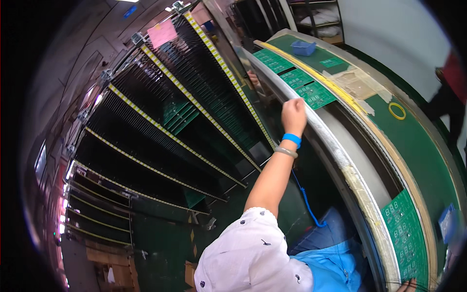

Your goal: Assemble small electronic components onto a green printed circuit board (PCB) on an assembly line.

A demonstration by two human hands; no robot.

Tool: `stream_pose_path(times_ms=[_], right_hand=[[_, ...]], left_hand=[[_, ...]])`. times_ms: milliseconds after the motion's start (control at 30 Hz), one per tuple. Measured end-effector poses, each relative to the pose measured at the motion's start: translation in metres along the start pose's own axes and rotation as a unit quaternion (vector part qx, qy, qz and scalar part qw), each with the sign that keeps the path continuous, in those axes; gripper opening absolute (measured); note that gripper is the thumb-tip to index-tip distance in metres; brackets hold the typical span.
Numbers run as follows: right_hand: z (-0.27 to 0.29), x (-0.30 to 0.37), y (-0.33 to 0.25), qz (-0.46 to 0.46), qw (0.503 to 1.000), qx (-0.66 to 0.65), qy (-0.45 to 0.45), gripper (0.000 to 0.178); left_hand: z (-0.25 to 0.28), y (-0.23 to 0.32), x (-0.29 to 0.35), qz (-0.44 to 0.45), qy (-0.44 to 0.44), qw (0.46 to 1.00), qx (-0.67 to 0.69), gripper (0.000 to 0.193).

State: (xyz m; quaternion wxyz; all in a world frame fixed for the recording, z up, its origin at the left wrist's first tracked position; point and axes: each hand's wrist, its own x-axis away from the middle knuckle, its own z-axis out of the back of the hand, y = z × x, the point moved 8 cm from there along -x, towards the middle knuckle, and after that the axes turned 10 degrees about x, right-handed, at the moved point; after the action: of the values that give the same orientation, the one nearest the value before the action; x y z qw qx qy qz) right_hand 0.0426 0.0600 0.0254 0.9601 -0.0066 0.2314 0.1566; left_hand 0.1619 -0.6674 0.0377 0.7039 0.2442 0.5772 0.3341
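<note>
- Left hand (294, 113) reaches to the metal rail (316, 127), curled, seemingly gripping its edge.
- Green circuit boards (315, 94) lie just beyond.
- Right hand (407, 286) barely visible; grip unclear.

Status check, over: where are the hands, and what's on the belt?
One hand raised, fist closed on conveyor rail, blue wrist strap on. Green circuit boards just beyond it on belt. Fingertips at bottom edge, by another board.

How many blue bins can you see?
2: one small blue bin at the bench's far end, another blue bin at its near right edge, partly cut off. Others may be hidden.
</note>
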Motion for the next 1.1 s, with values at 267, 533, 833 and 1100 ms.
stream_pose_path(times_ms=[267,533,833,1100], right_hand=[[0.005,-0.004,-0.018,0.048,0.991,0.121,0.037,0.030],[-0.018,-0.002,-0.001,0.053,0.991,0.114,0.049,0.031],[0.015,-0.010,-0.087,0.095,0.962,-0.251,0.044,0.027],[0.031,0.001,-0.287,0.284,0.726,-0.569,-0.261,0.051]], left_hand=[[0.249,-0.067,-0.039,0.107,0.411,0.886,0.186,0.055],[0.379,-0.130,-0.080,0.121,0.332,0.750,0.559,0.030],[0.325,-0.044,0.032,0.175,0.302,0.724,0.595,0.034],[0.168,0.099,0.229,0.330,0.038,0.675,0.659,0.028]])
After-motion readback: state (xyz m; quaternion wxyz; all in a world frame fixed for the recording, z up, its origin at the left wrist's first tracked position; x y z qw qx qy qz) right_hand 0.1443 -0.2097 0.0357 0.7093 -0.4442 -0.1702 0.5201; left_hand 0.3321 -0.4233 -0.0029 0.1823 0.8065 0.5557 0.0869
